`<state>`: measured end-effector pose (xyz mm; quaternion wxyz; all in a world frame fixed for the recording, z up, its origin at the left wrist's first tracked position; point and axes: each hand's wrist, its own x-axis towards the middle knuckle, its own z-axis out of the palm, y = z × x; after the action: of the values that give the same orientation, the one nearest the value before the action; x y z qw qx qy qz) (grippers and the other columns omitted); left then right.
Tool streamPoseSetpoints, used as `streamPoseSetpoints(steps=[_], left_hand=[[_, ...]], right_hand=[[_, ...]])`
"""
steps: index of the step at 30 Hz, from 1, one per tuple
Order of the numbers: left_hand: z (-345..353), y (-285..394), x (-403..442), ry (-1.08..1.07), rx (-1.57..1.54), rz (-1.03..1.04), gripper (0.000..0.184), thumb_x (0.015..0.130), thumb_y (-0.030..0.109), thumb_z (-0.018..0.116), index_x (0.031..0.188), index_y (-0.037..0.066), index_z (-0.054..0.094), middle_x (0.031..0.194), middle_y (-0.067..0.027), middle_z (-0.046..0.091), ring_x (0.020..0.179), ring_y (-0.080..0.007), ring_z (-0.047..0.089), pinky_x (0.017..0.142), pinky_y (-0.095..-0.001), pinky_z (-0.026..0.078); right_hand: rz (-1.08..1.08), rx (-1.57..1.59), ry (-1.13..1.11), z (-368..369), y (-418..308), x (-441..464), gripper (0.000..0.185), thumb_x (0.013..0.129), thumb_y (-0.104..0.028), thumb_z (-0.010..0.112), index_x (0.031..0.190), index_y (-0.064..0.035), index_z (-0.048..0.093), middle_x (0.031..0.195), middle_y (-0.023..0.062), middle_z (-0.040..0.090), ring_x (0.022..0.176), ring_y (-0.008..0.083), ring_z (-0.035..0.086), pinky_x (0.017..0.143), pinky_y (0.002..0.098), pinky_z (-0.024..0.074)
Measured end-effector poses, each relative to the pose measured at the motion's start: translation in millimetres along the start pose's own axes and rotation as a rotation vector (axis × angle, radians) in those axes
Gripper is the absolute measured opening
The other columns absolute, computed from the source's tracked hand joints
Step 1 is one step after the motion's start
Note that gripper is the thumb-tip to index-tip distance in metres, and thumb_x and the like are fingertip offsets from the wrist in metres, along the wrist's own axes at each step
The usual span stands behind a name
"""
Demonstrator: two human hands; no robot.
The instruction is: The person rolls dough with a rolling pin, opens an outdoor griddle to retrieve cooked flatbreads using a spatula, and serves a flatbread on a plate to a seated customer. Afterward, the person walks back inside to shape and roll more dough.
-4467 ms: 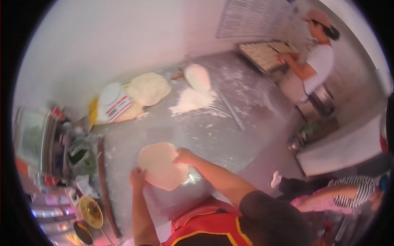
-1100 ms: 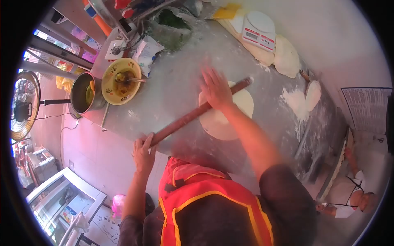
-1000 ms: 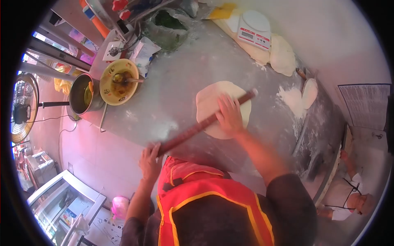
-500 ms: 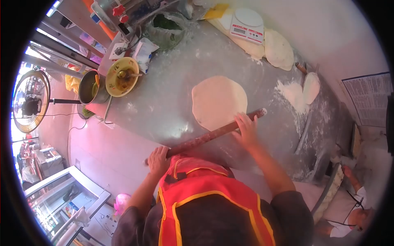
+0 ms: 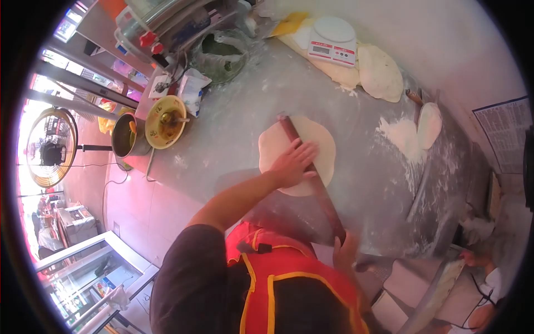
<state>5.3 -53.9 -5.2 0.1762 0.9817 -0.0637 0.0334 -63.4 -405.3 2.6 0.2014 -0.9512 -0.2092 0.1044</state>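
A round, flat sheet of dough (image 5: pixel 273 149) lies on the grey worktop. Across it, pointing away from me, rests a dark wooden rolling pin (image 5: pixel 324 199). My left hand (image 5: pixel 293 163) is laid over the pin above the dough, its fingers bent around the wood. At the near end, by the table's front edge, my right hand (image 5: pixel 346 250) is closed on the pin, blurred by motion. The part of the dough under the pin and left hand is hidden.
More dough (image 5: pixel 380 72) and a white kitchen scale (image 5: pixel 332 44) sit at the back. Loose flour (image 5: pixel 401 136) lies to the right. A yellow bowl (image 5: pixel 179 134) and a pot (image 5: pixel 123 136) stand left. Another person's hand (image 5: pixel 470 258) shows at lower right.
The rolling pin has swung from lying crosswise near the front edge to lying lengthwise over the dough. My left hand moved forward and right onto it; my right hand came back toward me.
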Motion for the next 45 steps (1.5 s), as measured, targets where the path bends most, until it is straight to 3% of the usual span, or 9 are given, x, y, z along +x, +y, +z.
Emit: streamPoseSetpoints(steps=[7,15,21,25,30,31,36,38,45], left_hand=[[19,16,133,0.007,0.045,0.09,0.064,0.093,0.051,0.037,0.137,0.005,0.04,0.147,-0.0089,0.034,0.14,-0.0219,0.021,0.115,-0.0445,0.01],[-20,-35,-38,0.07,0.072,-0.133,0.06,0.091,0.043,0.048,0.136,0.004,0.038,0.146,-0.0103,0.034,0.137,-0.0269,0.026,0.114,-0.0441,0.017],[-7,-22,11,0.189,-0.012,-0.041,0.058,0.086,0.036,0.057,0.131,0.003,0.044,0.145,-0.012,0.036,0.136,-0.027,0.03,0.113,-0.0453,0.02],[-9,-39,-72,0.035,-0.02,-0.245,0.061,0.091,0.04,0.048,0.139,0.005,0.035,0.146,-0.0105,0.034,0.14,-0.0229,0.021,0.116,-0.0421,0.01],[-32,-55,-146,0.055,0.159,-0.277,0.061,0.084,0.025,0.059,0.139,0.011,0.038,0.146,-0.0088,0.034,0.14,-0.0243,0.022,0.115,-0.0471,0.015],[-43,-56,-145,0.202,0.115,-0.237,0.052,0.077,0.019,0.064,0.126,0.01,0.05,0.134,-0.0091,0.048,0.131,-0.0264,0.038,0.112,-0.0495,0.02],[-68,-84,-175,0.118,0.012,-0.349,0.023,0.07,0.02,0.067,0.089,0.012,0.059,0.086,-0.008,0.063,0.086,-0.0296,0.06,0.084,-0.0462,0.045],[-81,-78,-197,0.116,0.002,-0.514,0.025,0.071,0.023,0.069,0.091,0.012,0.06,0.081,-0.0118,0.063,0.08,-0.0324,0.062,0.07,-0.0457,0.047],[-86,-94,-221,0.123,0.044,-1.039,0.031,0.08,0.034,0.066,0.094,0.008,0.058,0.085,-0.0159,0.064,0.08,-0.0383,0.061,0.07,-0.0475,0.047]], right_hand=[[0.035,0.016,0.099,0,10,26,0.049,0.083,-0.015,0.061,0.127,0.0015,0.044,0.118,0.0235,0.05,0.11,0.042,0.046,0.095,0.0489,0.0356],[-0.08,0.156,-0.136,5,-39,-4,0.055,0.081,-0.01,0.062,0.132,-0.0031,0.044,0.117,0.0218,0.05,0.109,0.0393,0.047,0.093,0.0455,0.0381],[-0.122,0.117,-0.109,9,-58,-5,0.058,0.078,-0.009,0.063,0.133,-0.0051,0.044,0.114,0.0209,0.051,0.105,0.0381,0.05,0.09,0.045,0.0407],[-0.2,0.173,-0.161,15,-75,0,0.057,0.076,-0.01,0.064,0.131,-0.0048,0.046,0.113,0.0209,0.051,0.104,0.0386,0.05,0.09,0.0456,0.0413],[-0.227,0.175,-0.196,24,-73,9,0.047,0.075,-0.009,0.063,0.12,-0.003,0.05,0.112,0.0185,0.053,0.104,0.0375,0.051,0.088,0.0463,0.0417],[-0.298,0.131,-0.191,16,-70,24,0.045,0.075,-0.009,0.063,0.118,-0.0031,0.051,0.111,0.0179,0.053,0.103,0.0371,0.051,0.087,0.0463,0.0419],[-0.621,-0.127,-0.119,-44,-123,128,0.045,0.075,-0.006,0.062,0.119,-0.0071,0.052,0.112,0.0132,0.053,0.105,0.0357,0.049,0.091,0.0463,0.0399],[-0.661,-0.154,0.14,-54,-148,163,0.05,0.075,-0.007,0.063,0.124,-0.0079,0.05,0.119,0.0135,0.051,0.111,0.0355,0.046,0.095,0.0467,0.0366],[-0.263,0.075,0.362,-34,-94,203,0.057,0.076,-0.011,0.066,0.129,-0.0084,0.045,0.125,0.0147,0.05,0.114,0.0337,0.046,0.099,0.045,0.0369]])
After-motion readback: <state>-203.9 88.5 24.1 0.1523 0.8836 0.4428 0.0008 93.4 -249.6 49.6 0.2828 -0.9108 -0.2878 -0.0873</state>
